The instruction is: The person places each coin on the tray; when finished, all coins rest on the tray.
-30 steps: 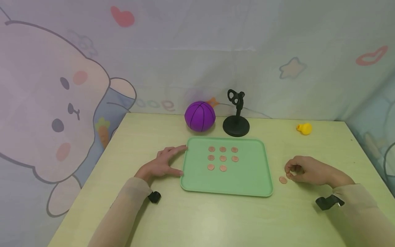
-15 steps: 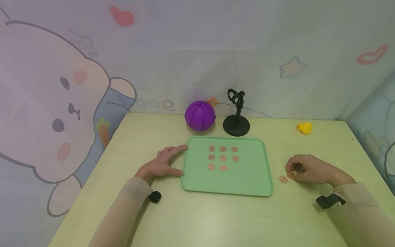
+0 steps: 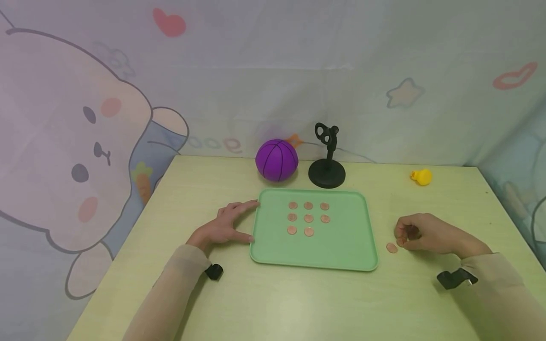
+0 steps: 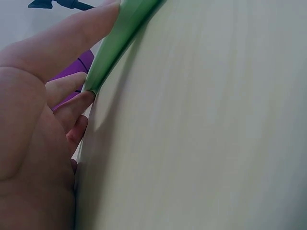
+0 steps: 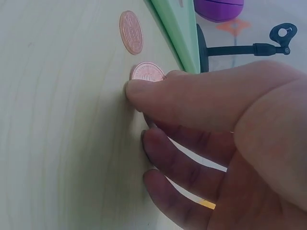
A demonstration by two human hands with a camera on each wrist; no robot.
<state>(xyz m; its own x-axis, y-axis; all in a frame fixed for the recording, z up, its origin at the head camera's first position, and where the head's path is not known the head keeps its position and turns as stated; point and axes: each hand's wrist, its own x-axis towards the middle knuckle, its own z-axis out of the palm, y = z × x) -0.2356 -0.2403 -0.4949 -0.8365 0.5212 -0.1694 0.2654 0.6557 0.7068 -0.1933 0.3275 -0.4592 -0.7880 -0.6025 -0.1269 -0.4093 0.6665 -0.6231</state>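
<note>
A light green tray (image 3: 341,248) lies on the table, bearing several copper-coloured coins (image 3: 308,218) in rows. My left hand (image 3: 222,229) is at the tray's left side, thumb and fingers extended and touching its rim (image 4: 103,67). To the right of the tray, my right hand (image 3: 428,234) pinches a coin (image 5: 147,71) between thumb and index finger, just at the tabletop. The thumb covers the lower part of that coin, which stands tilted up. One more coin (image 3: 391,248) lies flat on the table between this hand and the tray.
Behind the tray are a purple ball (image 3: 277,160) with black lines and a black stand (image 3: 326,174) on a round base. A small yellow toy (image 3: 422,177) lies at the back right. A printed cloth (image 3: 239,76) hangs behind the table (image 3: 273,303).
Hardly anything differs. My right hand has shifted very slightly while keeping to the coin; the left hand, tray and coins on it stay in place.
</note>
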